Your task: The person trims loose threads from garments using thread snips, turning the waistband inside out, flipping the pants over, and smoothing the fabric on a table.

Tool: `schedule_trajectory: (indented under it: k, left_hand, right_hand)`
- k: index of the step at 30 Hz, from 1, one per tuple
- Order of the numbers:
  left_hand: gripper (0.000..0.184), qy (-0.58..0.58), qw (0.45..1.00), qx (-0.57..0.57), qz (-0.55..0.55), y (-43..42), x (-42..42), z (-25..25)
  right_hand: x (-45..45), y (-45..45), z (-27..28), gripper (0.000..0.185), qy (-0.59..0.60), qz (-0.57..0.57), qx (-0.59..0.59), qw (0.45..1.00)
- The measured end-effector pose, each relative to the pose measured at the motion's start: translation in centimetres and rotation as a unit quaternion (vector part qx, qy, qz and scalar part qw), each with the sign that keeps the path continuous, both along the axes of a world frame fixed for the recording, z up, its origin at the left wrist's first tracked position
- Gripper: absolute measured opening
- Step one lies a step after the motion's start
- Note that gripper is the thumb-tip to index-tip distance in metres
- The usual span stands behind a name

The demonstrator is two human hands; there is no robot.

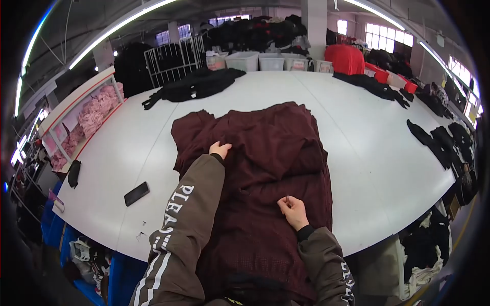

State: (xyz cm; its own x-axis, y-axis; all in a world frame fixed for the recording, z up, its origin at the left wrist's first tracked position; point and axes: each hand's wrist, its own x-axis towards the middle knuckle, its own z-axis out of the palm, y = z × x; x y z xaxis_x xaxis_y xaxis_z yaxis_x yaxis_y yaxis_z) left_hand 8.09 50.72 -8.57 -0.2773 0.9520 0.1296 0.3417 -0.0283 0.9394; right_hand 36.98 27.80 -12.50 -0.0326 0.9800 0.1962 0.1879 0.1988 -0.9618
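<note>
On the white desk (375, 163), at the near side and around the middle, has a maroon cloth pile (275, 135) spread lengthwise, with the near end close to the body. Rests the left hand (221, 149) on the upper left part of the cloth, a little in from the left edge, with fingers slightly bent; cannot tell, from this view, a grasp of fabric from a plain touch. Holds the right hand (293, 211) at the lower right part, with thumb and forefinger drawn together in a clenched, pinching grip; cannot make out for certain anything between the fingertips, nor tell contact with the cloth from a slight gap above it. Judging by the lie of the fabric, seems to be partway along. Count as done: the cloth laid out in one broad heap, with the right side running in a fairly even line and showing layered edges. Count as left undone: a raised fold across the middle, slack creases above it and an uneven upper left corner with a flap jutting out. Looks, then, roughly laid out but not yet smooth. To the left, well apart from the cloth, has a phone (137, 194); beyond the pile, toward the far left, a dark jacket-like garment (199, 85); along the right edge, some black pieces (443, 143). Touches none of these with either hand.
</note>
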Motion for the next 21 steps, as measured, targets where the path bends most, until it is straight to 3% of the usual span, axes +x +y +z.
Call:
schedule_trajectory:
  k: [1, 2, 4, 5, 6, 8, 10, 11, 13, 15, 19, 21]
  left_hand:
    - [0.042, -0.108, 0.992, 0.07, -0.011, -0.4, 2.4, 1.1]
    - [0.042, -0.104, 0.992, 0.075, -0.016, -3.8, 3.9, 5.6]
    - [0.036, -0.165, 0.923, 0.093, -0.333, -14.2, 7.1, 12.0]
    - [0.031, -0.085, 0.898, 0.152, -0.405, -18.7, 6.9, 14.4]
    - [0.028, -0.08, 0.871, 0.149, -0.461, -24.5, 6.0, 17.2]
    - [0.026, 0.152, 0.84, 0.312, -0.418, -32.4, 2.8, 19.2]
    - [0.019, 0.185, 0.847, 0.284, -0.41, -37.2, -2.5, 16.7]
    - [0.017, 0.174, 0.888, 0.217, -0.367, -39.1, -5.9, 14.1]
    - [0.017, 0.153, 0.946, 0.084, -0.272, -42.6, -11.0, 9.8]
    - [0.018, 0.139, 0.967, 0.005, -0.215, -45.2, -12.3, 7.9]
    - [0.018, 0.093, 0.983, 0.153, -0.045, -47.4, -7.1, 8.0]
    - [0.021, 0.148, 0.97, 0.165, -0.103, -47.6, -6.3, 9.6]
  right_hand:
    - [0.0, 0.1, 0.5, 0.009, 0.051, -0.042, 0.009, 0.998]
    - [0.1, 0.1, 1.0, 0.008, 0.103, -0.084, 0.017, 0.991]
    - [0.6, -0.6, 1.5, 0.008, 0.2, -0.17, 0.022, 0.965]
    - [1.2, -1.0, 1.7, 0.007, 0.252, -0.191, 0.025, 0.948]
    - [2.0, -1.4, 1.9, 0.007, 0.303, -0.211, 0.028, 0.929]
    - [3.4, -4.9, 3.9, 0.007, 0.367, -0.197, 0.02, 0.909]
    - [4.8, -9.8, 5.7, 0.008, 0.433, -0.186, 0.008, 0.882]
    - [5.4, -12.3, 5.6, 0.011, 0.429, -0.18, 0.012, 0.885]
    - [6.7, -16.6, 4.9, 0.015, 0.362, -0.184, 0.004, 0.914]
    - [7.1, -19.8, 4.8, 0.018, 0.324, -0.18, -0.027, 0.928]
    - [7.2, -21.8, 6.0, 0.026, 0.067, -0.161, 0.071, 0.982]
    - [6.2, -20.7, 8.8, 0.041, -0.01, -0.096, 0.081, 0.992]
